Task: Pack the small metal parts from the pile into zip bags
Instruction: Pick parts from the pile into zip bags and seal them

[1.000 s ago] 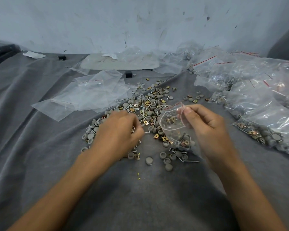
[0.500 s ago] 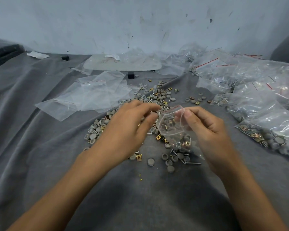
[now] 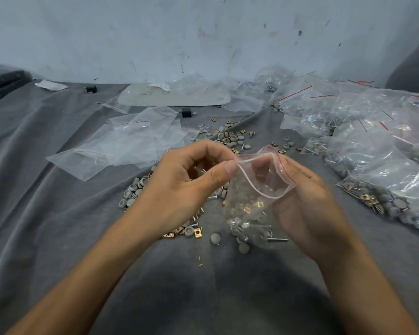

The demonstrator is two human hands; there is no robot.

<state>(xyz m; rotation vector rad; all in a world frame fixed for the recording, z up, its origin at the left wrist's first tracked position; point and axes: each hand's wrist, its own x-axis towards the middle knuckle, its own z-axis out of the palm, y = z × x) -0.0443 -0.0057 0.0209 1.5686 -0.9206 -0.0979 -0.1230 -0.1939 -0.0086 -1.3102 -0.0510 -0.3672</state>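
Head view: left hand pinches zip bag rim; right hand grips opposite side.

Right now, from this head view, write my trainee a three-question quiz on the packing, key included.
1. The right hand holds a zip bag. True or false: its mouth is sealed.
2. Where do the filled bags lie from the loose pile? A. to its left; B. to its right; C. nearer the person.
3. Fill in: the line along the zip bag's mouth is ___.
Key: 1 false, the mouth gapes open; 2 B; 3 red.
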